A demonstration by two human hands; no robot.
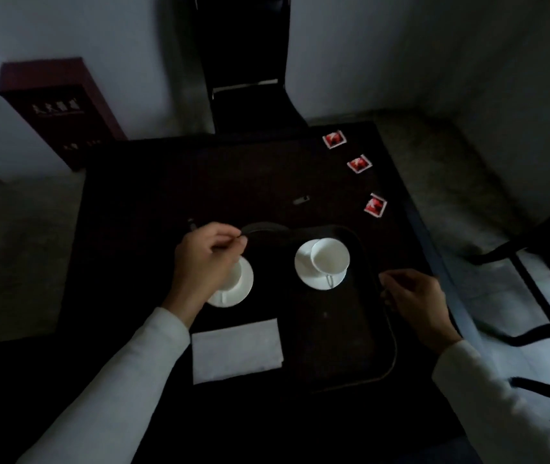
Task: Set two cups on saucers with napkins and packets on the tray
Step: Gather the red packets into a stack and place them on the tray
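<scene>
Head view: left hand (205, 259) pinches a thin dark thing I cannot identify above the left cup (233, 277); right hand (411, 299) grips the tray (384, 373) rim. Napkin (236, 351) lies on the tray; packets (375, 205) wait beyond it. Steady the tray, fetch packets next.

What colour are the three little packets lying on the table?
Red and white, best seen in the head view: the packets lie in a row on the dark table.
</scene>
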